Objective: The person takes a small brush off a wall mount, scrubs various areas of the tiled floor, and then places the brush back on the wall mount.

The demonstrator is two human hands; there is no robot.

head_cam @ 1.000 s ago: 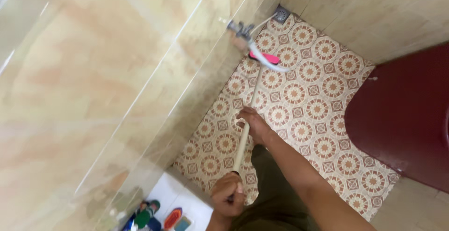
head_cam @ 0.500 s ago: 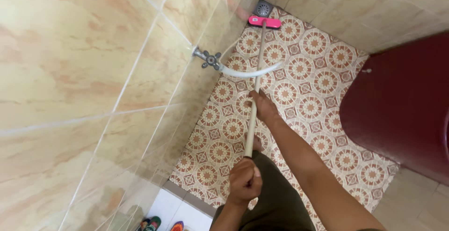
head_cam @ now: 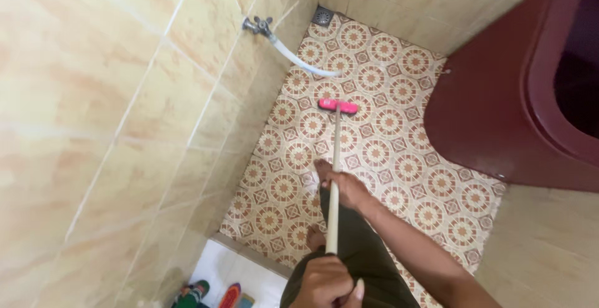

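The brush (head_cam: 337,105) — a pink-headed floor scrubber on a long pale handle (head_cam: 334,177) — lies straight ahead of the person, its head flat on the patterned floor tiles (head_cam: 399,158) near the middle of the stall, well short of the corner drain (head_cam: 322,16). The handle's long axis runs almost directly away from the body, from the hands at the bottom of the view up to the head, leaning only slightly to the side.

Around it, from the biggest down: the beige tiled wall (head_cam: 112,108) fills the left side, and a dark red basin (head_cam: 530,96) takes up the right, well apart from the brush head. A metal tap (head_cam: 257,25) juts from the wall, with a white hose (head_cam: 302,63) curving down to the floor just beyond the brush head.

The right hand (head_cam: 343,186) is the nearer of the two to the brush head; it is wrapped round the middle of the handle, arm stretched forward and down. The left hand (head_cam: 324,283) is clenched round the top end of the handle, close to the body, thumb nail showing. Below the handle a bare foot (head_cam: 315,238) appears to rest on the tiles, though it is mostly hidden by the dark green trousers (head_cam: 362,264). A few colourful items (head_cam: 215,295) lie on the white step at the bottom edge.
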